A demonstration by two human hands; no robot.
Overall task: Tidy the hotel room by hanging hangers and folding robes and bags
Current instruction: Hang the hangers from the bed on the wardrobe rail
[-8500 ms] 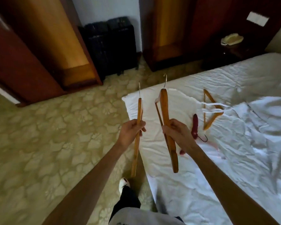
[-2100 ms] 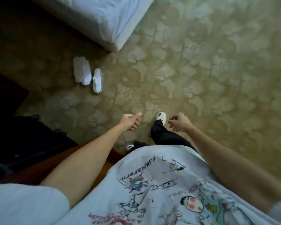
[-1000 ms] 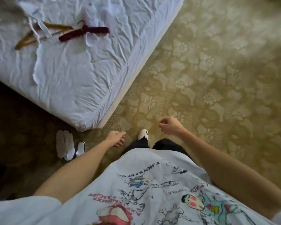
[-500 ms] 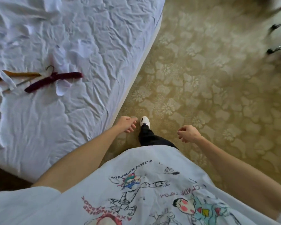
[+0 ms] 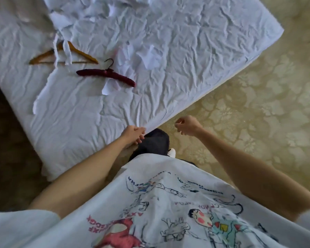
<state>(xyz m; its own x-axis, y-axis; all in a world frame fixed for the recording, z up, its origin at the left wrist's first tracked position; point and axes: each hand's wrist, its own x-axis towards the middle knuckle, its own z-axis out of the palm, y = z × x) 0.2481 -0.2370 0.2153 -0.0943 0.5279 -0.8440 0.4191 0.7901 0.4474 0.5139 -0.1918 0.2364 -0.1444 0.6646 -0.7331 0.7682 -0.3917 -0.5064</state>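
Maroon padded hanger (image 5: 106,76) flat on bed (image 5: 186,51), wooden hanger (image 5: 79,53) beside it under white straps (image 5: 67,51)

The only lettering is on the shirt (image 5: 159,203), printed among cartoon figures and seen upside down from the head camera. Dark lines of letters near the hem and pink letters lower left are too blurred to read.

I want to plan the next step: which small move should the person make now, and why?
Probably reach the left hand forward to the dark red hanger. Both hands look empty, the right hand loosely curled. Two hangers lie unhung on the bed; the red one is closer than the wooden hanger, which has white straps across it.
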